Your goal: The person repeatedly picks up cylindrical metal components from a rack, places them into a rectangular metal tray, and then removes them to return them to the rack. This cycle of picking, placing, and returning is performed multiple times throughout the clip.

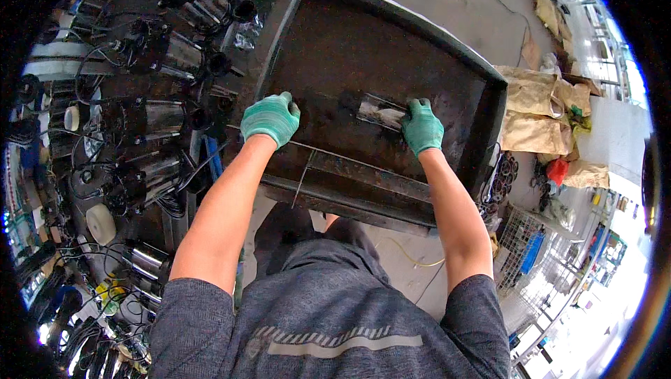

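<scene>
A shiny metal cylinder (379, 112) lies roughly crosswise over a dark, stained metal tray (335, 44) with raised walls. At its right end, my right hand (423, 127) in a green glove is closed around it. The cylinder's left end meets a dark patch whose shape I cannot make out. My left hand (271, 119), also in a green glove, is by the tray's left wall with its fingers curled. What those fingers hold, if anything, is hidden. A thin metal rod (303, 178) and a long bar cross the tray's near side.
Several metal-bodied machines with black cables (168, 50) crowd the left side. A white roll (100, 224) sits among them. Brown paper sacks (535, 113) lie right of the tray, with a wire basket (521, 239) nearer. A yellow hose (412, 259) runs along the floor.
</scene>
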`<state>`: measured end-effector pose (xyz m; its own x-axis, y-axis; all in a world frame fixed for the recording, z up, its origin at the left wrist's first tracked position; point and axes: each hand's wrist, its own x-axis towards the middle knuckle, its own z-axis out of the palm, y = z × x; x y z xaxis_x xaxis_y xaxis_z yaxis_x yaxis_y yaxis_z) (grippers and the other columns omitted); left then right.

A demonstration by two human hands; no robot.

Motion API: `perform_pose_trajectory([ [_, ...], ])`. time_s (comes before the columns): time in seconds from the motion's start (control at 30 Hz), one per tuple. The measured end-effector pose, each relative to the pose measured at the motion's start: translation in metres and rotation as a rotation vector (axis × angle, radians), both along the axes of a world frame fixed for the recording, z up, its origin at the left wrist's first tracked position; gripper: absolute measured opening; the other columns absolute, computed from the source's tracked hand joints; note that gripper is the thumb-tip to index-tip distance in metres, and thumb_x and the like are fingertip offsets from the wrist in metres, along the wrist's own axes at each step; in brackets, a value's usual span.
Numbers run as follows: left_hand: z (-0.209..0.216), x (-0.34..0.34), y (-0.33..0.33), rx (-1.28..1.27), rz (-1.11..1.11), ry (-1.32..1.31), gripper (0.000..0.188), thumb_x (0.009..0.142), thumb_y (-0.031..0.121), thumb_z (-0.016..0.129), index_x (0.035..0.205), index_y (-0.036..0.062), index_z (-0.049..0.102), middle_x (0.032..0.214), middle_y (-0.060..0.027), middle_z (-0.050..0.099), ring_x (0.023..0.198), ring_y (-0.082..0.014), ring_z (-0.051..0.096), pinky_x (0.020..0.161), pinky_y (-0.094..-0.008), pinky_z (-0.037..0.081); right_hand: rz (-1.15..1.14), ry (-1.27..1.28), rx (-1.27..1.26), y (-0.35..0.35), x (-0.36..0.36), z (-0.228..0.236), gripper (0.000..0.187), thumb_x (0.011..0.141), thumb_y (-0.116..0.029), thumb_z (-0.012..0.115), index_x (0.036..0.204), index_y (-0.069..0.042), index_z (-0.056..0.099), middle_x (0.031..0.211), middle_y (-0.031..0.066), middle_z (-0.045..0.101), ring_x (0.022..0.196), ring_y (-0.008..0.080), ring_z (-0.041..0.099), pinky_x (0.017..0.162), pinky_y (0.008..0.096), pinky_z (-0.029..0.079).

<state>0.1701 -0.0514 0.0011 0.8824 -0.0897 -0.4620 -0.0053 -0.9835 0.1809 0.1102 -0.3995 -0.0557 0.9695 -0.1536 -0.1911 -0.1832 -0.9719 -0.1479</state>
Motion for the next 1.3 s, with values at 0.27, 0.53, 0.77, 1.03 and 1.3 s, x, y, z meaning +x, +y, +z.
perform_pose_trajectory([
  [0.27, 0.001, 0.001, -0.005, 0.077, 0.048, 0.023, 0.034, 0.097, 0.038, 0.051, 0.114, 0.0142, 0.069, 0.114, -0.0148, 0.073, 0.107, -0.0383, 0.069, 0.091, -0.0503, 0.055, -0.053, -0.205, 0.203, -0.007, -0.041, 0.043, 0.031, 0.091, -0.023, 0.067, 0.12, -0.013, 0.061, 0.119, 0.0168, 0.064, 0.095, 0.0429, 0.068, 0.077, 0.0501, 0.057],
  [0.53, 0.001, -0.001, -0.008, 0.1, 0.031, -0.054, 0.032, 0.098, 0.038, 0.052, 0.11, 0.0137, 0.069, 0.111, -0.016, 0.073, 0.103, -0.0387, 0.07, 0.088, -0.0503, 0.055, -0.209, -0.291, 0.257, -0.125, -0.153, 0.036, 0.018, 0.096, -0.017, 0.064, 0.11, -0.007, 0.067, 0.097, 0.0159, 0.071, 0.086, 0.0385, 0.069, 0.075, 0.0435, 0.055],
  [0.77, 0.0, -0.002, -0.01, 0.146, 0.045, -0.081, 0.031, 0.099, 0.038, 0.053, 0.109, 0.0138, 0.069, 0.107, -0.0183, 0.073, 0.101, -0.041, 0.07, 0.086, -0.0512, 0.056, -0.556, -0.106, 0.18, -0.131, -0.152, 0.021, 0.037, 0.1, -0.042, 0.056, 0.101, -0.008, 0.071, 0.094, 0.0217, 0.073, 0.091, 0.0454, 0.068, 0.077, 0.0498, 0.053],
  [1.03, 0.001, -0.004, -0.012, 0.138, 0.081, -0.115, 0.031, 0.099, 0.04, 0.054, 0.11, 0.0154, 0.07, 0.108, -0.0186, 0.073, 0.102, -0.0411, 0.069, 0.088, -0.0501, 0.055, -0.577, 0.112, 0.089, -0.126, -0.141, 0.034, 0.043, 0.102, -0.046, 0.05, 0.104, -0.01, 0.072, 0.103, 0.0218, 0.072, 0.099, 0.0459, 0.067, 0.084, 0.0539, 0.052],
  [1.3, 0.003, -0.004, -0.015, 0.158, 0.086, -0.111, 0.03, 0.098, 0.039, 0.055, 0.108, 0.0153, 0.071, 0.106, -0.0192, 0.073, 0.101, -0.0417, 0.069, 0.088, -0.0506, 0.055, -0.576, 0.17, 0.079, -0.127, -0.14, 0.032, 0.043, 0.102, -0.047, 0.05, 0.107, -0.011, 0.073, 0.106, 0.0221, 0.072, 0.103, 0.0452, 0.067, 0.088, 0.0537, 0.052],
])
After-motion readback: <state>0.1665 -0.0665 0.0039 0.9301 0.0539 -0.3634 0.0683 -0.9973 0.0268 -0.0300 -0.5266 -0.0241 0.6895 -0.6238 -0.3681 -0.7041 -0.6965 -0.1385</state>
